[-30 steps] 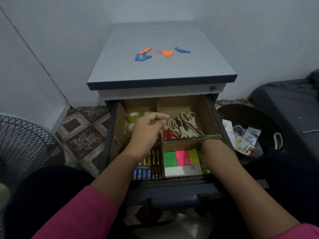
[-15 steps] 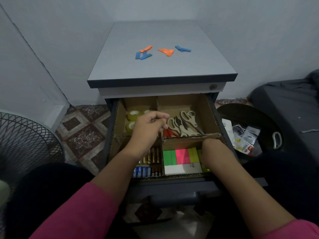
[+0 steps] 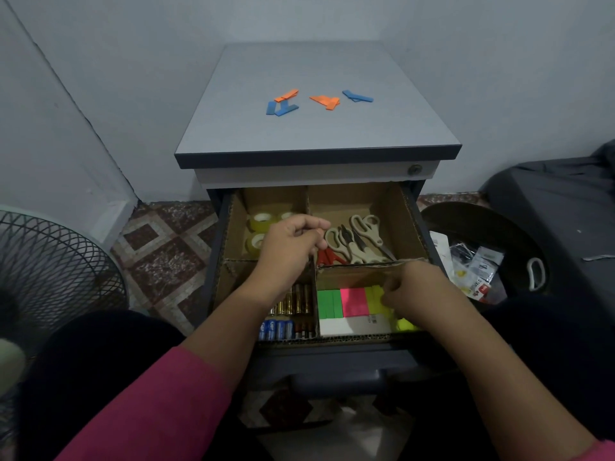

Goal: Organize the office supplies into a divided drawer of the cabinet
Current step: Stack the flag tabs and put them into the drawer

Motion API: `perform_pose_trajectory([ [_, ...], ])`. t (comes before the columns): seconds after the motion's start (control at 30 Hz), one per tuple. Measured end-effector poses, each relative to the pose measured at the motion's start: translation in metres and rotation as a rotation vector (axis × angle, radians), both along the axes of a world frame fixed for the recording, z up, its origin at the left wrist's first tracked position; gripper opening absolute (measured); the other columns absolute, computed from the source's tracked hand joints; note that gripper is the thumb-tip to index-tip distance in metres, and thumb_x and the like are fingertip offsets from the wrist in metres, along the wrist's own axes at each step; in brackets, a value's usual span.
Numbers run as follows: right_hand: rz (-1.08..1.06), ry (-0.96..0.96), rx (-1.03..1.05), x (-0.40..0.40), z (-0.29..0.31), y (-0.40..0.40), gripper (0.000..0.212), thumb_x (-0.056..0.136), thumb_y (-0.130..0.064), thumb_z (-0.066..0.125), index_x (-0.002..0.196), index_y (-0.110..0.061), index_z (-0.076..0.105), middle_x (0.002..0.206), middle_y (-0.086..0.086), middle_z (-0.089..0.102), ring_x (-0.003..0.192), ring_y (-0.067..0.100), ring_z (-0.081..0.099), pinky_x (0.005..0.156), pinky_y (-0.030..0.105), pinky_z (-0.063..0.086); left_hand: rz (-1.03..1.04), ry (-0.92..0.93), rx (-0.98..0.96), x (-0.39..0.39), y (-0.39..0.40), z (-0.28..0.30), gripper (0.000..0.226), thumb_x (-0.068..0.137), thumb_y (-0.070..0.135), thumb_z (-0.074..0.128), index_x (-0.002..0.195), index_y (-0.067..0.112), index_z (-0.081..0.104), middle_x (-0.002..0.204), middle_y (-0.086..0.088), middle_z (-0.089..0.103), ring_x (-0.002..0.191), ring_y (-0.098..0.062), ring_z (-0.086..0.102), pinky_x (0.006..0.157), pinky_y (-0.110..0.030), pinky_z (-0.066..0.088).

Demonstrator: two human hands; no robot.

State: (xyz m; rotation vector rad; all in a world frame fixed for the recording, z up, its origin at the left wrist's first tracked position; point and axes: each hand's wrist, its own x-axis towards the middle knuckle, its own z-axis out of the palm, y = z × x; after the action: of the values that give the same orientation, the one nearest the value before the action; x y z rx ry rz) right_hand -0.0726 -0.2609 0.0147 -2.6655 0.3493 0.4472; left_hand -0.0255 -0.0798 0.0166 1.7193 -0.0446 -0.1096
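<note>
While the drawer (image 3: 411, 207) of the cabinet (image 3: 317, 157) stands pulled out, cardboard dividers (image 3: 307, 202) split it into four compartments. Far-left compartment: tape rolls (image 3: 260, 222). Far-right: several scissors (image 3: 357, 239), beige handles plus one red pair, lying in a heap. Near-left: batteries (image 3: 293, 314), gold ones behind, blue ones in front. Near-right: sticky note pads (image 3: 346, 302) in green, pink and yellow, with a white box (image 3: 352, 326) against the front wall.

Left hand (image 3: 293, 247) hovers over the middle divider, fingers curled in toward the thumb near the scissor handles; cannot tell whether it holds anything. It hides part of the tape compartment and the near-left one. Right hand (image 3: 416, 289) is down in the near-right compartment, fingers bent onto the yellow pads, covering that corner; grip not clear.

On the cabinet top: blue and orange strips (image 3: 321, 99), scattered in three small groups.

Surroundings: fan grille (image 3: 50, 271) at left, dark round bin (image 3: 479, 257) with packets at right, patterned floor tiles (image 3: 166, 257).
</note>
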Motion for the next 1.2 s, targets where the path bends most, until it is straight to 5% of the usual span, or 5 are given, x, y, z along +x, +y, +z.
perform_pose_trajectory([
  [0.27, 0.121, 0.203, 0.242, 0.004, -0.011, 0.05, 0.015, 0.074, -0.008, 0.075, 0.072, -0.018, 0.064, 0.073, 0.002, 0.065, 0.069, 0.017, 0.064, 0.07, 0.03, 0.054, -0.005, 0.011, 0.0, 0.0, -0.001, 0.0, 0.022, 0.094, 0.004, 0.051, 0.093, 0.019, 0.067, 0.07, 0.002, 0.063, 0.055, 0.009, 0.053, 0.055, -0.009, 0.04],
  [0.4, 0.162, 0.167, 0.127, 0.005, -0.017, 0.057, 0.035, 0.074, -0.016, 0.078, 0.104, -0.019, 0.062, 0.103, 0.002, 0.061, 0.099, 0.019, 0.061, 0.081, 0.029, 0.049, -0.015, 0.013, -0.01, 0.0, -0.001, 0.001, 0.023, 0.094, 0.004, 0.051, 0.092, 0.019, 0.067, 0.07, 0.001, 0.062, 0.055, 0.009, 0.053, 0.055, -0.008, 0.04],
  [0.5, 0.184, 0.156, 0.077, 0.005, -0.017, 0.06, 0.035, 0.074, -0.021, 0.078, 0.102, -0.023, 0.058, 0.114, 0.002, 0.061, 0.107, 0.02, 0.059, 0.083, 0.028, 0.047, -0.021, 0.013, 0.001, 0.001, -0.001, 0.001, 0.023, 0.095, 0.006, 0.051, 0.091, 0.022, 0.067, 0.071, 0.001, 0.062, 0.056, 0.009, 0.053, 0.057, -0.011, 0.039],
  [0.93, 0.186, 0.143, 0.027, 0.008, -0.017, 0.054, 0.015, 0.077, -0.019, 0.074, 0.078, -0.022, 0.059, 0.093, 0.003, 0.068, 0.089, 0.021, 0.066, 0.078, 0.031, 0.053, -0.023, 0.012, -0.006, -0.002, -0.001, 0.004, 0.023, 0.093, 0.002, 0.051, 0.09, 0.017, 0.067, 0.072, 0.004, 0.062, 0.055, 0.009, 0.053, 0.057, -0.01, 0.039],
  [1.2, 0.057, -0.03, -0.318, 0.003, -0.009, -0.002, 0.01, 0.085, -0.006, 0.054, 0.091, -0.012, 0.06, 0.078, 0.0, 0.05, 0.089, 0.024, 0.063, 0.07, 0.03, 0.05, -0.032, 0.004, 0.009, -0.001, -0.001, 0.004, 0.025, 0.094, 0.003, 0.05, 0.09, 0.022, 0.066, 0.07, 0.002, 0.061, 0.054, 0.009, 0.052, 0.056, -0.01, 0.039],
])
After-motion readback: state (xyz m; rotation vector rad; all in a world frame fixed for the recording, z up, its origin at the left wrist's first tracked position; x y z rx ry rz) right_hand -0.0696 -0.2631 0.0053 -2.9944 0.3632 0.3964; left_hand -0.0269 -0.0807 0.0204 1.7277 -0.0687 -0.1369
